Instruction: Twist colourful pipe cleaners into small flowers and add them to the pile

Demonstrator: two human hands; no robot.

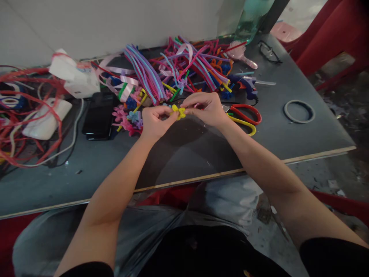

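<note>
1. a small yellow flower (178, 111) is sitting directly between the two hands, over the dark tabletop (187, 163), with its petals spreading into view.
2. the left hand (157, 120) is pinching the flower's left side between thumb and fingers.
3. the right hand (206, 108) is pinching it from the opposite side, thumb and forefinger closing at its right petals.
4. the hands are facing each other, close together, with the flower bridging the gap.
5. pink flowers (124, 120) are lying just beside the left hand, on its outer side.
6. scissors (247, 115) with red and yellow handles are lying near the right wrist, partly hiding behind it.
7. purple and blue fuzzy stems (144, 73) are lying beyond the hands.
</note>
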